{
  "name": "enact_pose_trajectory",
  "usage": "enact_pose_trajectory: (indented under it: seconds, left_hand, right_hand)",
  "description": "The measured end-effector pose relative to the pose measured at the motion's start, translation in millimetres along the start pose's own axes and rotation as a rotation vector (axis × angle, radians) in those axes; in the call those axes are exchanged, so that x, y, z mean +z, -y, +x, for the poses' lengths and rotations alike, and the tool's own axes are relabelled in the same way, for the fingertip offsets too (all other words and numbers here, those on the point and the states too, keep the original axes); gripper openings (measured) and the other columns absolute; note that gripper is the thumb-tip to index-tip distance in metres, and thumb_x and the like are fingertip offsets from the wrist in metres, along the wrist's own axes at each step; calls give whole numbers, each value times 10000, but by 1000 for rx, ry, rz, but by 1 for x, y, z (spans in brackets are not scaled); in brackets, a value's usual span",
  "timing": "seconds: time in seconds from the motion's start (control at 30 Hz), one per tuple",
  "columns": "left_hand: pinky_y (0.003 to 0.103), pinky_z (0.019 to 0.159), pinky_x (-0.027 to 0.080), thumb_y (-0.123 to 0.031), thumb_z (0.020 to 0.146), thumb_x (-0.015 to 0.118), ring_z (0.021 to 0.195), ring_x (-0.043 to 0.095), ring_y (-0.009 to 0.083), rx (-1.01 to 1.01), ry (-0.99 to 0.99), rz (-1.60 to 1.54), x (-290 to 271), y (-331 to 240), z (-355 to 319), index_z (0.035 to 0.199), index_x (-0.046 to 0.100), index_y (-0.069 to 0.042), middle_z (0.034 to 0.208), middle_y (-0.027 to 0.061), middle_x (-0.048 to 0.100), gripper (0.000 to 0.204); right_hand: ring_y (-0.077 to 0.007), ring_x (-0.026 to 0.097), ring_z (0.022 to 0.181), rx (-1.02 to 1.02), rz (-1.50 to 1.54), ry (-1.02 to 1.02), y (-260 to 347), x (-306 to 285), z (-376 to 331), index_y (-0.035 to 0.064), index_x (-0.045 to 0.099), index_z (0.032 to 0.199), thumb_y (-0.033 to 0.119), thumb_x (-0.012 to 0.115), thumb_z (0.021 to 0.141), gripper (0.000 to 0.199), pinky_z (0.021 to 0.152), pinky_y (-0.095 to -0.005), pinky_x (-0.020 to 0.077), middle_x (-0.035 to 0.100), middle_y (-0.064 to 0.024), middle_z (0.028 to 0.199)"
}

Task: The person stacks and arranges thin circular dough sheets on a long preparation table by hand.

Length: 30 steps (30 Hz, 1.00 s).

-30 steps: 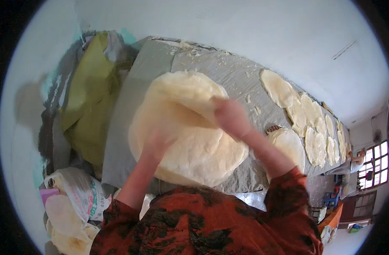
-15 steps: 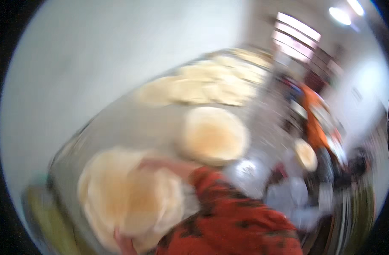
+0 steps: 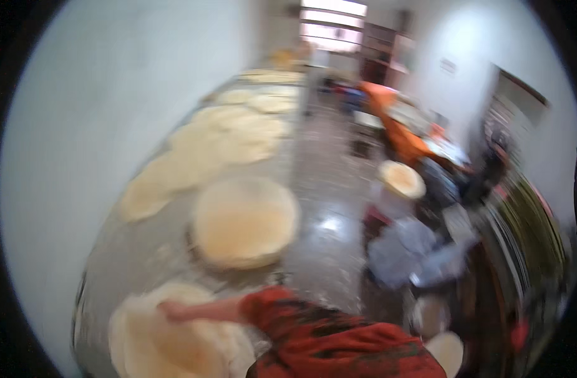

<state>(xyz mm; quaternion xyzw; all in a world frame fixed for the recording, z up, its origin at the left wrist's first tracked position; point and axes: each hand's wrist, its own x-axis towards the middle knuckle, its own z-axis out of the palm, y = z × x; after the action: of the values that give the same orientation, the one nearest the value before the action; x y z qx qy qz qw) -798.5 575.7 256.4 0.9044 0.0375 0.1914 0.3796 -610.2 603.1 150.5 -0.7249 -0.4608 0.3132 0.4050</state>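
Head view, badly smeared by motion, shows a long grey table [image 3: 143,252] running away along the white wall [image 3: 80,126] on the left. Many thin pale rounds of dough [image 3: 232,135] lie spread over its far end, overlapping one another, with more of them [image 3: 269,101] further back toward the bright window [image 3: 332,19]. Nearer, a thick stack of flat rounds [image 3: 244,220] sits by the table's right edge, well apart from the hand. To the right of the table the shiny floor [image 3: 329,208] is open, and beyond it a person in orange [image 3: 395,126] sits beside another round disc [image 3: 400,178], with bundles of blue-grey cloth [image 3: 408,252] and darker clutter close by. Two more pale discs [image 3: 439,327] show at the lower right.

At the near end of the table lies a large flat round of dough [image 3: 169,334]. One hand [image 3: 172,310], at the end of an arm in a red-and-black patterned sleeve [image 3: 301,315], rests on top of this dough round near its upper edge. It seems to lie flat on it, but the blur hides the fingers, so I cannot tell how far they are spread, nor be sure which hand it is. No second hand can be made out.
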Motion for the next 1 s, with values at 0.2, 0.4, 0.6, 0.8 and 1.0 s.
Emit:
enact_pose_trajectory:
  seconds: [0.2, 0.4, 0.6, 0.8, 1.0]
  left_hand:
    - [363, 830, 463, -274, 800, 605, 893, 596, 211, -600, -893, -352, 7, -26, -223, 1065, 586, 44, 992, 122, 630, 414]
    - [327, 779, 485, -39, 771, 601, 874, 589, 168, -615, -1662, -789, 99, -160, -239, 1148, 526, -8, 999, 83, 615, 386]
    - [336, 831, 473, -19, 770, 585, 946, 580, 193, -586, -2333, -706, 278, -275, -255, 1198, 485, -2, 1067, 121, 593, 440]
    - [319, 795, 474, 10, 721, 570, 902, 582, 182, -404, -2842, -625, 447, -362, -275, 1126, 532, 24, 1006, 102, 600, 407]
    - [313, 777, 493, -11, 750, 596, 884, 596, 196, -242, -3253, -197, 579, -475, -333, 1116, 523, 26, 995, 107, 605, 375]
  right_hand:
    - [-193, 573, 781, -56, -194, 109, 21, -55, -79, -2, 635, 901, 168, 549, 844, 198, 667, -360, 470, 622, -88, 863]
    - [-244, 564, 951, -364, 349, 452, 87, -31, -154, -69, 467, 1160, 51, 572, 740, 449, 832, -354, 465, 567, -136, 1085]
    - [-206, 562, 918, -563, 103, 1077, 90, 72, -213, -49, 474, 1178, 23, 524, 696, 490, 798, -302, 452, 568, -124, 1080]
    - [-197, 583, 874, -629, -149, 1582, 66, 160, -372, -29, 553, 1076, 44, 587, 693, 392, 784, -317, 458, 617, -82, 973]
    - [-148, 584, 771, -672, -228, 1931, 11, 253, -600, -13, 570, 1050, 37, 590, 732, 323, 700, -281, 471, 622, -60, 922]
